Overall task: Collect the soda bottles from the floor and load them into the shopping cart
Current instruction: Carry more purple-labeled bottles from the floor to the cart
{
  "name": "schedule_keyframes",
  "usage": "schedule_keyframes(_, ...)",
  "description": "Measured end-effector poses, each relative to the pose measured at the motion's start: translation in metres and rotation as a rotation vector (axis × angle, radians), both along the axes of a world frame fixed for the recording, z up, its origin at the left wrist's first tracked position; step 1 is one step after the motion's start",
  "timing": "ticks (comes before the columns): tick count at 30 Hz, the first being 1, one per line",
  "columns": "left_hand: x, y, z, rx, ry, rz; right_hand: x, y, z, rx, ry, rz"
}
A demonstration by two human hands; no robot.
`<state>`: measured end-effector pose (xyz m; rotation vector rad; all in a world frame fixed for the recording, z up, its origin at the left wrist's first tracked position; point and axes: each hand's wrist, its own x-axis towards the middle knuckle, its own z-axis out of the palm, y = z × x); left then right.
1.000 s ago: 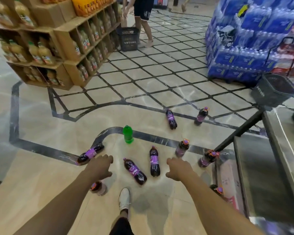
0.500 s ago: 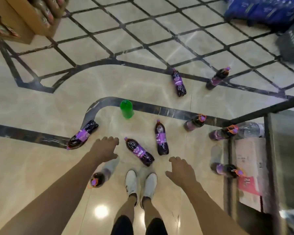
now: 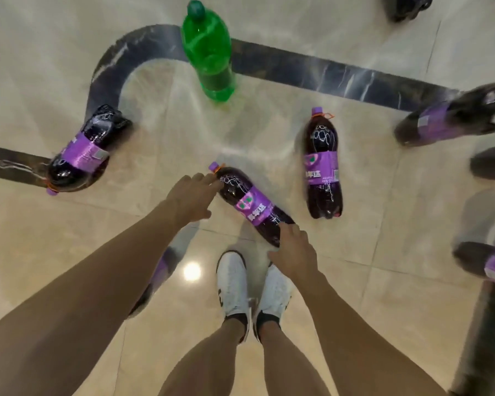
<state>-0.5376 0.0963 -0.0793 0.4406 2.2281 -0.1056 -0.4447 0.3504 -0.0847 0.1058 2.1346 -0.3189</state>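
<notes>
Several dark soda bottles with purple labels lie on the marble floor. The nearest soda bottle (image 3: 250, 206) lies slanted just ahead of my feet, cap pointing up-left. My left hand (image 3: 191, 196) reaches its neck end, fingertips touching by the cap. My right hand (image 3: 295, 250) rests on its base end, fingers spread. Neither hand is closed around it. Another bottle (image 3: 322, 164) lies to the right, and one (image 3: 77, 151) to the left. A green bottle (image 3: 209, 50) stands upright further ahead. One bottle (image 3: 161, 270) is half hidden under my left forearm.
More purple-label bottles (image 3: 452, 121) crowd the right edge, blurred. A dark cart frame bar (image 3: 487, 324) runs down the lower right. My white shoes (image 3: 232, 281) stand close behind the nearest bottle. A dark inlay stripe (image 3: 326, 70) crosses the floor.
I have bent down, so the view has closed in on the floor. Both hands have dropped onto the nearest bottle, left at its neck, right at its base.
</notes>
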Motion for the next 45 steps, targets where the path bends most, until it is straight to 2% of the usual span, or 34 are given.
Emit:
schedule_keyframes(5, -0.020, 0.004, -0.092, 0.046, 0.069, -0.154, -0.009, -0.015, -0.093, 0.011, 0.057, -0.058)
schedule_keyframes(10, -0.041, 0.021, -0.142, 0.106, 0.049, -0.285, -0.025, -0.011, -0.134, 0.014, 0.072, -0.098)
schedule_keyframes(13, -0.055, 0.026, -0.149, 0.178, 0.048, -0.340, -0.036, 0.000, -0.141, -0.029, 0.032, -0.079)
schedule_keyframes(19, -0.052, 0.030, -0.109, 0.118, 0.047, -0.336, -0.045, 0.008, -0.109, -0.073, 0.055, 0.016)
schedule_keyframes(24, -0.044, 0.025, 0.011, 0.126, 0.107, -0.263, -0.063, 0.018, 0.003, -0.086, 0.113, 0.127)
schedule_keyframes(31, -0.048, 0.029, 0.286, 0.127, 0.170, -0.186, -0.080, 0.025, 0.265, -0.079, 0.207, 0.179)
schedule_keyframes(36, -0.038, 0.038, 0.465, 0.215, 0.231, -0.129, -0.082, 0.039, 0.443, -0.082, 0.237, 0.176)
schedule_keyframes(41, -0.018, 0.048, 0.576, 0.266, 0.286, -0.108, -0.074, 0.056, 0.564, -0.041, 0.298, 0.211)
schedule_keyframes(45, -0.002, 0.064, 0.623, 0.260, 0.313, -0.130, -0.060, 0.070, 0.617, -0.032, 0.306, 0.210)
